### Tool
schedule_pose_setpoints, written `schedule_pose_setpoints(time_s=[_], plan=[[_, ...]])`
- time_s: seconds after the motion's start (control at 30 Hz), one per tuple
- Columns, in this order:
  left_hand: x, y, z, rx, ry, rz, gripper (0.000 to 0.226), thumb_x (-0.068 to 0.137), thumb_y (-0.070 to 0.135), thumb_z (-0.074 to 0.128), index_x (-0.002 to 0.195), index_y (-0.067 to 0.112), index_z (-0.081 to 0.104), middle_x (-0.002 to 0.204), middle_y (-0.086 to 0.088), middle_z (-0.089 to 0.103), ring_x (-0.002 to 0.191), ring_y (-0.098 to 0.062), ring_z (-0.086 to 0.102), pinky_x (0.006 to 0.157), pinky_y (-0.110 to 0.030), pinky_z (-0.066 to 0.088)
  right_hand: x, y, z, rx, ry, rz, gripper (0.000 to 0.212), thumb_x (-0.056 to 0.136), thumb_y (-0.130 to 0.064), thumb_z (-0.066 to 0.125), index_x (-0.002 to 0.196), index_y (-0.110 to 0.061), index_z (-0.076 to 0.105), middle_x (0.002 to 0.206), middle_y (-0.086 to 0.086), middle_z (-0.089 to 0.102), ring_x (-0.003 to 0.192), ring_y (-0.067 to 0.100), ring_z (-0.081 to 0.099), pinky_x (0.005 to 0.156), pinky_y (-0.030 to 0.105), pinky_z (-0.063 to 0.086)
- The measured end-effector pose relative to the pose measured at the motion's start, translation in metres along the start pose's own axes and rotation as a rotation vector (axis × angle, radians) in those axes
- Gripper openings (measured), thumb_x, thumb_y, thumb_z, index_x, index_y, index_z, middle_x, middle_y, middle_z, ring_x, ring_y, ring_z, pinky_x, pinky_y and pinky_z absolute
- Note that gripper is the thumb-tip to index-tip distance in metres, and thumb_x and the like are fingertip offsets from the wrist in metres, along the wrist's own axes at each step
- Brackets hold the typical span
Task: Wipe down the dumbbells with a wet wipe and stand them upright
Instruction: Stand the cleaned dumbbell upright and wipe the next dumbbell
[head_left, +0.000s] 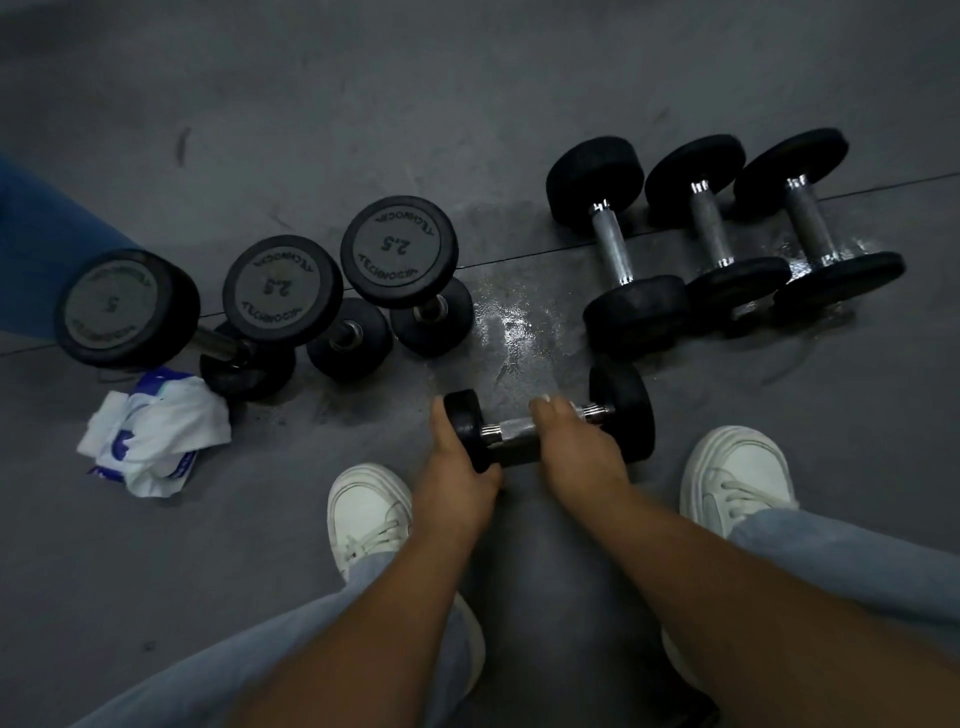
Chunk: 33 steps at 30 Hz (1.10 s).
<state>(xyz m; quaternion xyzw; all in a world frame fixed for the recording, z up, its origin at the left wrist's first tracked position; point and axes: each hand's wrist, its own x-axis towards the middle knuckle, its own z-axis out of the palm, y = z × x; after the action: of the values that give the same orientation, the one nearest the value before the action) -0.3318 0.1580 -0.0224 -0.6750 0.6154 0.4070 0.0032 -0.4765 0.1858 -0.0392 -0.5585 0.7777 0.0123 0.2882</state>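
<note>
Grey rubber floor (311, 130) carries everything, with a thin seam running across it and a wet patch (511, 322) shining near the middle. Right of the patch, three black dumbbells lie on their sides, close together across the seam: the nearest (613, 244), the middle one (709, 223) and the farthest (810, 223). Left of the patch, three more stand upright in a row along the seam: a 5 dumbbell (111, 306) and two marked 2.5, one (275, 288) beside it and one (397, 247) next to the patch. Two white sneakers, left (363, 509) and right (737, 478), are planted near the bottom. A crumpled white-and-blue wipes pack (156, 431) lies just below the 5 dumbbell. Between the sneakers, a small dumbbell (623, 410) lies sideways on the floor. The left grip (460, 467) clasps its left head; the right grip (576, 447) curls over its steel handle.
</note>
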Motion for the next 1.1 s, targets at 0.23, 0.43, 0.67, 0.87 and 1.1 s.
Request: schedule_pose_setpoints(time_s=[0.23, 0.43, 0.67, 0.87, 1.1], plan=[[-0.013, -0.019, 0.007, -0.009, -0.009, 0.080, 0.107, 0.079, 0.041, 0.077, 0.154, 0.035, 0.001, 0.128, -0.001, 0.061, 0.108, -0.027, 0.064, 0.089, -0.036, 0.051, 0.002, 0.001, -0.007, -0.032, -0.102, 0.005, 0.027, 0.094, -0.009, 0.041, 0.116, -0.022, 0.049, 0.120, 0.009, 0.053, 0.107, 0.031, 0.060, 0.081, 0.038, 0.048], [0.026, 0.003, -0.015, -0.673, -0.194, -0.405, 0.082, 0.073, 0.063, 0.072, 0.141, 0.043, 0.031, 0.128, 0.003, 0.054, 0.107, -0.027, 0.061, 0.072, -0.057, 0.059, 0.040, -0.004, -0.052, -0.120, -0.483, -0.047, 0.043, 0.085, -0.007, 0.059, 0.126, -0.018, 0.054, 0.123, 0.011, 0.061, 0.111, 0.030, 0.060, 0.085, 0.031, 0.047], [0.031, 0.013, -0.008, -0.552, -0.105, -0.250, 0.025, 0.084, 0.026, 0.067, 0.100, 0.039, 0.053, 0.098, -0.002, 0.065, 0.092, -0.027, 0.067, 0.077, -0.056, 0.059, 0.017, 0.006, -0.021, -0.145, -0.136, -0.092, 0.032, 0.091, -0.008, 0.047, 0.121, -0.019, 0.046, 0.121, 0.011, 0.053, 0.107, 0.033, 0.059, 0.078, 0.039, 0.048], [0.014, -0.006, 0.004, -0.541, -0.021, -0.031, 0.047, 0.086, 0.019, 0.069, 0.128, 0.032, 0.052, 0.105, 0.004, 0.067, 0.096, -0.015, 0.065, 0.089, -0.040, 0.054, 0.005, 0.008, -0.004, -0.116, -0.064, -0.101, 0.027, 0.095, -0.009, 0.043, 0.119, -0.019, 0.047, 0.120, 0.009, 0.053, 0.102, 0.030, 0.062, 0.074, 0.036, 0.048], [0.032, -0.001, -0.002, -0.428, -0.038, -0.019, 0.038, 0.091, 0.040, 0.064, 0.125, 0.029, 0.053, 0.105, 0.001, 0.068, 0.094, -0.016, 0.065, 0.086, -0.033, 0.052, -0.016, -0.012, -0.014, 0.246, -0.098, -0.145, 0.034, 0.100, -0.038, 0.034, 0.131, -0.029, 0.044, 0.123, 0.005, 0.062, 0.109, 0.032, 0.060, 0.092, 0.042, 0.049]])
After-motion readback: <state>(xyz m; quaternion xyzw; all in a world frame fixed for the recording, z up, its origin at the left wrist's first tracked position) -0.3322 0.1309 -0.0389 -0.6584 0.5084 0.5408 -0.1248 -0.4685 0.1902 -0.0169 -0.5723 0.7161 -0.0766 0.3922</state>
